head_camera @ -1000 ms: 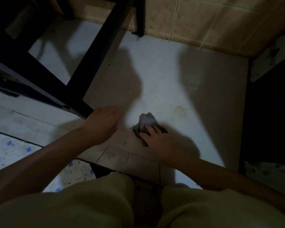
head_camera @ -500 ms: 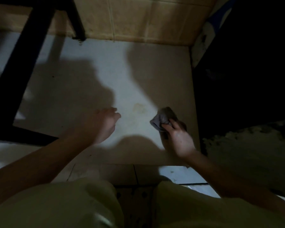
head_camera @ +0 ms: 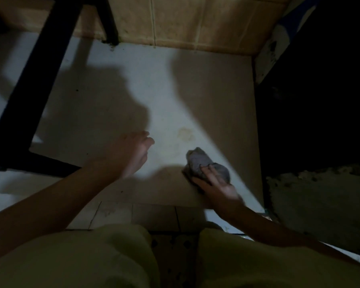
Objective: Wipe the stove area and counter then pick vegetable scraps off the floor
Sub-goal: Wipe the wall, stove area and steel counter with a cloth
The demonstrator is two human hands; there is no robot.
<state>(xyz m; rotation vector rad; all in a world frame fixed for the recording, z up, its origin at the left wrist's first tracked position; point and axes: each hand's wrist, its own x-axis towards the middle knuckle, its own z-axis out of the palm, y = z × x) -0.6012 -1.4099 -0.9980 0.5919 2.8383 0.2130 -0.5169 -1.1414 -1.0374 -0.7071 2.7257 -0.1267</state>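
Crumpled grey cloth (head_camera: 204, 163) under right hand (head_camera: 216, 187) fingers, on pale floor (head_camera: 116, 84); left hand (head_camera: 129, 154) loosely curled, empty

Looks like a dim corner of somebody's home kitchen, down at floor level. The floor (head_camera: 206, 84) is big pale tiles with visible grout seams and a faint yellowish stain (head_camera: 185, 135), and the back wall (head_camera: 179, 19) is covered in tan glazed tiles, the kind you get around a cooking area. A black metal frame (head_camera: 35, 75) stands on the floor at left, legs and crossbar like a stand or table. On the right there's a rough, crumbly concrete edge (head_camera: 316, 194) next to something dark I can't make out. Lived-in and a bit grimy, definitely not a shop or lab.
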